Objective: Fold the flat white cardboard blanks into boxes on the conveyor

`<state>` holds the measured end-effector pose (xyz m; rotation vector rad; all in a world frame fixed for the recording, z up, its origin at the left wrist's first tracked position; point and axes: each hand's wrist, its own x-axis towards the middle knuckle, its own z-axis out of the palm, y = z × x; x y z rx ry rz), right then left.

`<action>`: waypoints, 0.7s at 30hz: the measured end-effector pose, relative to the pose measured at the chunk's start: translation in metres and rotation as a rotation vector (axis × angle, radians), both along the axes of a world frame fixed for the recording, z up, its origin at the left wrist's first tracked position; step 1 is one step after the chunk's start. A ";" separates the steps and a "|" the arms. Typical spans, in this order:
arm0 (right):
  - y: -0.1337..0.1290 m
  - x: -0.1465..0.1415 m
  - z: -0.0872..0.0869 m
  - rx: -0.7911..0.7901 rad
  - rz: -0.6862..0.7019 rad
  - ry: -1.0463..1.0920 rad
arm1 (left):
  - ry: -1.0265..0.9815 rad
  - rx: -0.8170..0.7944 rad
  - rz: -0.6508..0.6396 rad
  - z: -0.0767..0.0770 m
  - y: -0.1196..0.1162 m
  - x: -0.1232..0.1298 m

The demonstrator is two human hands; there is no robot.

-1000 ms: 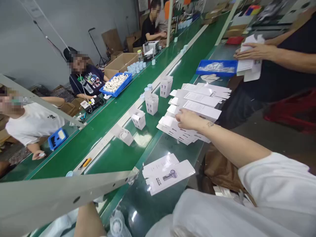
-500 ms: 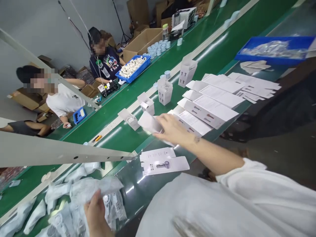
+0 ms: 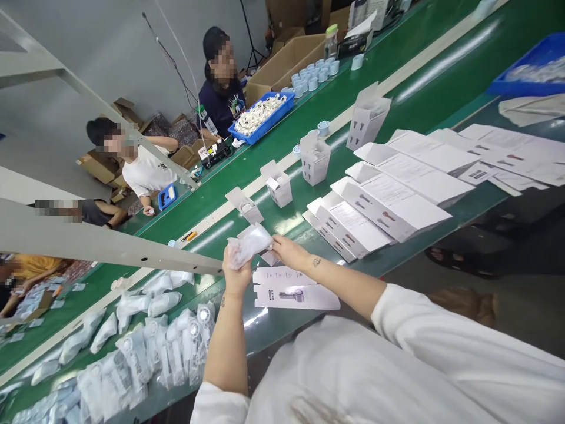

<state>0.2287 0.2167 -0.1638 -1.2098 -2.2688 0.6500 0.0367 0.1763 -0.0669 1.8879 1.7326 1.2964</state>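
My left hand (image 3: 237, 274) is closed around a white device wrapped in a cloudy plastic bag (image 3: 252, 244), raised above the near worktop. Close on its right, my right hand (image 3: 289, 253) grips a small white carton (image 3: 269, 258), mostly hidden behind the bag. Below both hands lies a flattened printed carton (image 3: 295, 296) showing a handheld device with a round head. Several flat white cartons (image 3: 379, 203) overlap to the right of my right hand. Bagged devices (image 3: 176, 341) with round heads lie in a row to the left of my left forearm.
Several open upright cartons (image 3: 315, 159) stand along the green conveyor belt (image 3: 212, 244). A slanted white metal beam (image 3: 110, 238) comes in from the left. Across the belt, co-workers sit near a blue tray (image 3: 265, 121) of small white parts. Another blue tray (image 3: 529, 65) lies far right.
My left hand has lifted a bagged device from the pile and brought it up and right to the carton in my right hand. The view has shifted too.
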 end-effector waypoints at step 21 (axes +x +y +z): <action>0.041 0.010 0.012 -0.331 0.292 0.302 | 0.732 -0.551 -0.229 0.008 0.015 0.053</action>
